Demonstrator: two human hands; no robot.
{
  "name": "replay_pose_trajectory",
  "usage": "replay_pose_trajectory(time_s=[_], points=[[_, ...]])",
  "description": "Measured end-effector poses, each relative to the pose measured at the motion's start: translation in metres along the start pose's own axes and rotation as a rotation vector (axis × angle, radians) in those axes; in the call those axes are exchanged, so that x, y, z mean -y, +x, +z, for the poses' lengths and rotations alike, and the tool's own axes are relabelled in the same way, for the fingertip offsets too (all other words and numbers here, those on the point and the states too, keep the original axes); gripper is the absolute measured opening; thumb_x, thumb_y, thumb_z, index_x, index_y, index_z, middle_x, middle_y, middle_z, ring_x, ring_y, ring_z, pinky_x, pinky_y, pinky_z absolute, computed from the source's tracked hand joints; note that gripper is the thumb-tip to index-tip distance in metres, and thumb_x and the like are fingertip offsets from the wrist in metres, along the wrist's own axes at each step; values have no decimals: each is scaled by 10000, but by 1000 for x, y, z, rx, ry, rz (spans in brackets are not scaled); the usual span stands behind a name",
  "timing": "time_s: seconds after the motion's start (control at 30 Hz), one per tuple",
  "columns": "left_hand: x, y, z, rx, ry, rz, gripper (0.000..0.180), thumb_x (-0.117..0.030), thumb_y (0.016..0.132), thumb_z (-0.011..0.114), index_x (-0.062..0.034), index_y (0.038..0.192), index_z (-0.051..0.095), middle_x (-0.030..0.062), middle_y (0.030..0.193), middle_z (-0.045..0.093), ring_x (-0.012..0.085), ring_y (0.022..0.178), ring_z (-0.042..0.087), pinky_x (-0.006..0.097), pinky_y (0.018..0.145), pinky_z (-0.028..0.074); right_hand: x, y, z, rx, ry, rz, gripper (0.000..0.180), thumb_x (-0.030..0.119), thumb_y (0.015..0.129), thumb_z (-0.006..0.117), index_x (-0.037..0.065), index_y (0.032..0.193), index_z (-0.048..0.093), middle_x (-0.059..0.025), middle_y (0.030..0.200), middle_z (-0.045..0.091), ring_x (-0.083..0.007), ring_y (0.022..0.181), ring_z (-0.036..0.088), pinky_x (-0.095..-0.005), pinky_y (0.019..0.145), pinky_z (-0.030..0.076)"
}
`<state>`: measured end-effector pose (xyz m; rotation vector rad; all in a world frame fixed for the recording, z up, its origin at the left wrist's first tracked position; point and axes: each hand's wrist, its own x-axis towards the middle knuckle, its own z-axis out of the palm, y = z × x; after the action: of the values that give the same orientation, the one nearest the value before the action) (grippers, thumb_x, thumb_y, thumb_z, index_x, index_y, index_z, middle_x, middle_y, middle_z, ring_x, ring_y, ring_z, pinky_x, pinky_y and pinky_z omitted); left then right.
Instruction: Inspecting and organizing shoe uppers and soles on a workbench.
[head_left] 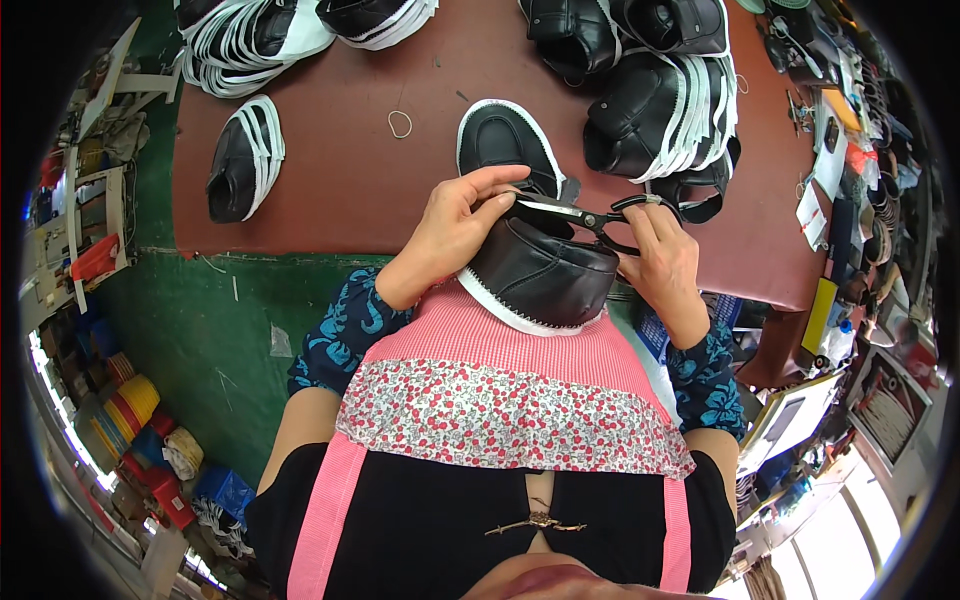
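- At the near edge of the red-brown table [330, 180], black shoe upper [545, 275], held between left hand [455, 225] and right hand [660, 250].
- By that same table edge, left thumb and fingers brought together on the upper's top rim, just beside the blade tips.
- To their right along the table edge, right fingers clamped around the black handles of scissors [590, 220]; blades lying across the upper's rim. Cannot tell whether parted.
- Toward the wearer's side of the table, rounded black wall, smooth and glossy, with a curved seam and a white zigzag-edged band below.
- Over the table, just beyond the grip, rounded black toe section [500, 140] with white edging; join hidden, so cannot tell whether part of the same upper.
- On the table's far left, two stacks [250, 50]; nearer, one separate bundle [238, 165] and one pale loop [400, 124].
- On the table's far right, cluster of black uppers [660, 115], too overlapped to count.
- Before the table, one pink apron [520, 415], two blue-patterned sleeves [345, 320].
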<state>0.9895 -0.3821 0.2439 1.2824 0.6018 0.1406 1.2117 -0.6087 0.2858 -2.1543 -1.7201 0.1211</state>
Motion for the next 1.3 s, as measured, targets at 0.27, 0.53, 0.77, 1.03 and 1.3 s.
replay_pose_trajectory(time_s=[0.27, 0.53, 0.77, 1.03, 1.3], points=[[-7, 7, 0, 10, 53, 1, 398, -41, 1158, 617, 14, 1549, 665, 66, 1228, 800, 95, 1121, 721, 250, 1022, 568, -7, 2, 2, -51, -28, -40, 604, 101, 686, 916, 33, 1244, 695, -131, 1070, 686, -354, 960, 713, -437, 770, 595], [-7, 10, 0, 14, 56, -7, 402, -42, 1154, 628, 7, 1551, 666, 59, 1210, 795, 91, 1112, 715, 249, 1016, 565, -20, 3, 8, -55, 16, -56, 542, 202, 759, 947, 37, 1217, 711, -118, 986, 678, -334, 893, 707, -429, 728, 584], [-12, 8, 3, 37, 93, -6, 438, -23, 1144, 634, 1, 1581, 637, 65, 1213, 799, 88, 1116, 708, 250, 1021, 561, -23, 4, 13, -71, 21, -72, 504, 243, 778, 961, 40, 1178, 731, -114, 930, 680, -325, 830, 714, -420, 695, 581], [-46, 8, -68, -112, 564, 241, 526, 56, 1010, 726, -52, 1524, 704, 106, 1178, 869, 154, 1045, 799, 342, 947, 638, -93, -82, 59, -347, 392, 609, 305, 36, 948, 886, -15, 1187, 704, 8, 833, 554, -89, 770, 528, -255, 746, 514], [-25, 11, -54, -308, 909, 427, 297, 74, 1056, 678, -33, 1296, 816, 127, 1185, 771, 251, 1060, 762, 352, 934, 596, -286, -285, 138, -550, 586, 1331, 285, 267, 1040, 804, 12, 998, 684, -35, 815, 664, -127, 686, 623, -322, 614, 489]])
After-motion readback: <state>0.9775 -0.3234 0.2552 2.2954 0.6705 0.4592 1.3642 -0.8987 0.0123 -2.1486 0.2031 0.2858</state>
